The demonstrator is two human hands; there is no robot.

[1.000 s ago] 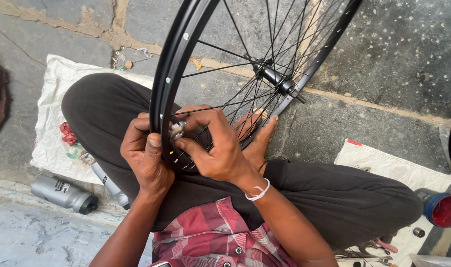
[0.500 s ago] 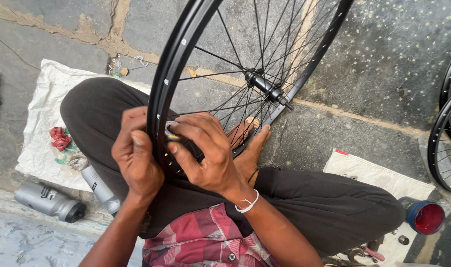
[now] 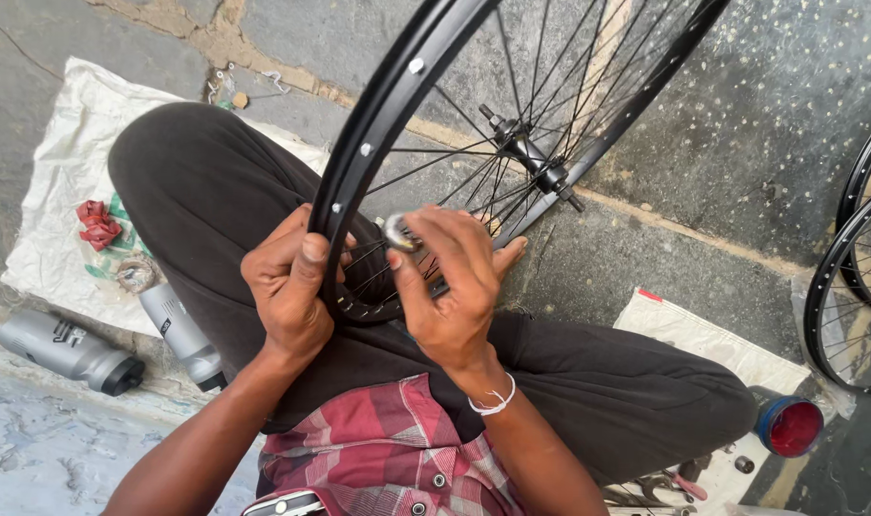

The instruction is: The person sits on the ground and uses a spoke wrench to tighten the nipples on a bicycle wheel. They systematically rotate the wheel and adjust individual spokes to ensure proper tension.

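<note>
My left hand (image 3: 287,287) clamps the black spoked bicycle wheel rim (image 3: 359,162), steadying it upright across my lap. My right hand (image 3: 450,287) pinches a small round metal tool (image 3: 397,232) by the near spokes, just right of the rim.

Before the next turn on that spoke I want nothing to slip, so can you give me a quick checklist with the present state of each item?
1. Left hand gripping the black rim: ok, thumb pressed on the rim's edge.
2. Right hand on the small metal tool: ok, pinched between thumb and fingers.
3. Tool seated on a spoke nipple: cannot tell, the fingers hide the contact.
4. Wheel steadied: ok, its lower rim sits in the lap against the dark trousers.
5. Hub and axle free of obstruction: ok, nothing touches them.
6. Two grey bottles out of the way: ok, lying off to the person's left by the white cloth.
</note>
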